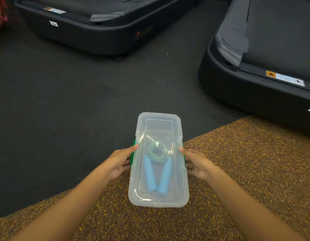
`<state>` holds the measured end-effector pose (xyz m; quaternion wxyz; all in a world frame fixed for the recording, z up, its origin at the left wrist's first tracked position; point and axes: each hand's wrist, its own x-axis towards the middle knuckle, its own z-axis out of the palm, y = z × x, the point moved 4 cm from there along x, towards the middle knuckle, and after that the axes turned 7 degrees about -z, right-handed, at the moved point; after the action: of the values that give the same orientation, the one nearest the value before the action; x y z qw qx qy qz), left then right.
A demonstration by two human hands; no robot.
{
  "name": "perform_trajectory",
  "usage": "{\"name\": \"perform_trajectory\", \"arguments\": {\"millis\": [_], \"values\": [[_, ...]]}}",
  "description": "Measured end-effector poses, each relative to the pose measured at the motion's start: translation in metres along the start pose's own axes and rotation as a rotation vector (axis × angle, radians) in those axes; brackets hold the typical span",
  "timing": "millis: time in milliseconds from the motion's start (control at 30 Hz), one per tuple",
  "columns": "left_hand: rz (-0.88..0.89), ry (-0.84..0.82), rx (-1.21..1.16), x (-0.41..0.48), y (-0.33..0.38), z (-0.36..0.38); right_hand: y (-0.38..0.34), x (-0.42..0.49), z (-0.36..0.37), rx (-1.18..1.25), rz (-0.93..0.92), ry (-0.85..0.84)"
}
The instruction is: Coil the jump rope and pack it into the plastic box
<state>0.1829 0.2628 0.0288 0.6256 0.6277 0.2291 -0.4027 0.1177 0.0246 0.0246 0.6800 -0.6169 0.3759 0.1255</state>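
Head view looks down at a floor split into dark mat (pixel 64 101) and yellow-speckled rubber mat (pixel 237 171), the seam running diagonally under the box. At far left, the left hand (pixel 118 162) rests against the left long side of the plastic box (pixel 158 200), its grip spread, thumb tip on the lid's rim and fingers down by the green latch (pixel 132 153). The box is clear, its lid (pixel 159 117) on, and it lies across the seam with its near end on the speckled mat. Through the lid the jump rope (pixel 156 152) shows, green cord coiled in the middle of the box, and its two blue handles (pixel 149 174) angle toward the near end, tips close together. The right hand (pixel 196 163) mirrors the left on the opposite side, grip spread, thumb on the rim. Two black treadmill bases (pixel 255 87) stand beyond, well apart from the box.
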Motion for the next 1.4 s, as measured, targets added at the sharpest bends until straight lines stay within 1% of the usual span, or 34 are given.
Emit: {"name": "perform_trajectory", "arguments": {"millis": [67, 167, 300, 467, 533, 600, 733, 967, 1167, 1267, 1400], "values": [[-0.008, -0.019, -0.052, -0.002, 0.001, 0.003, -0.003, -0.002, 0.003, 0.06, 0.026, -0.032], [-0.013, -0.012, -0.124, -0.005, 0.004, -0.002, -0.011, -0.009, 0.004, 0.075, -0.025, -0.043], [-0.007, 0.014, -0.232, -0.005, 0.007, -0.011, -0.013, -0.015, -0.006, 0.167, -0.074, 0.031], [0.049, 0.022, -0.197, -0.013, 0.013, -0.007, -0.011, -0.028, -0.002, 0.306, -0.142, 0.067], [0.058, 0.035, -0.172, -0.016, 0.016, -0.003, -0.01, -0.032, 0.002, 0.323, -0.155, 0.075], [0.071, 0.04, -0.124, -0.016, 0.017, 0.001, -0.01, -0.034, 0.007, 0.305, -0.166, 0.072], [0.108, 0.102, -0.035, -0.014, 0.024, 0.011, -0.01, -0.038, 0.021, 0.275, -0.189, 0.002], [0.125, 0.189, 0.048, -0.007, 0.026, 0.015, -0.007, -0.03, 0.033, 0.182, -0.158, 0.072], [0.139, 0.188, 0.044, -0.01, 0.033, 0.022, -0.012, -0.026, 0.034, 0.214, -0.172, 0.092], [0.157, 0.21, 0.048, -0.009, 0.037, 0.024, -0.015, -0.026, 0.036, 0.193, -0.166, 0.093], [0.173, 0.213, 0.153, -0.007, 0.033, 0.022, -0.02, -0.029, 0.038, 0.19, -0.223, 0.084]]}}
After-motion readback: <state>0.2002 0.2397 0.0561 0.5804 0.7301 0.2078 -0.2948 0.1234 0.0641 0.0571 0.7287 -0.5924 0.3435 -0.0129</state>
